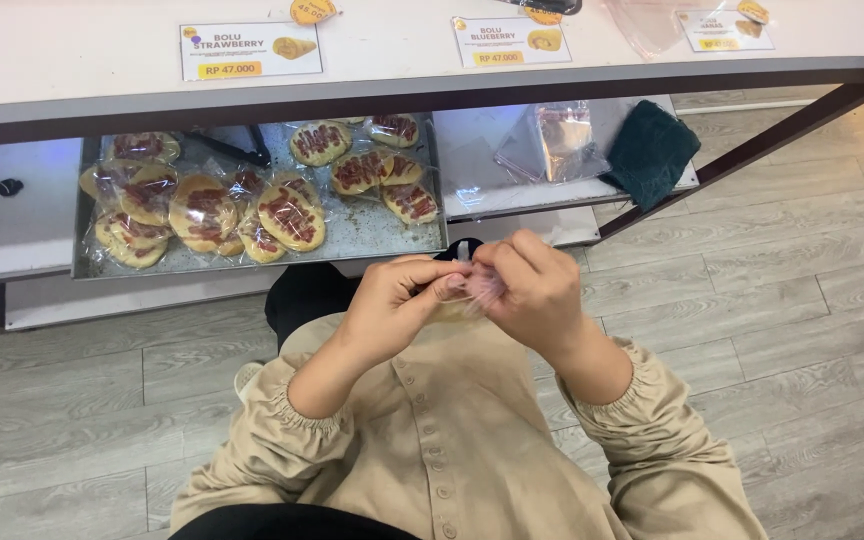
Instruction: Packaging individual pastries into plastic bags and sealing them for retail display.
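Tray [372,235] holds wrapped jam pastries [290,215]; both hands [472,290] pinch clear plastic wrapper [484,290].

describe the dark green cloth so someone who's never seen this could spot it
Start at the long white counter and look to the lower shelf under it. Right of the metal tray of wrapped pastries, past the clear plastic bags, the dark green cloth overhangs the shelf's right end, the only dark, soft thing there.

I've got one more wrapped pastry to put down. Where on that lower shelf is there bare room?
The metal tray is bare at its front right corner, below the wrapped pastries. The white shelf between tray and clear bags is free. The tray's left half is crowded.
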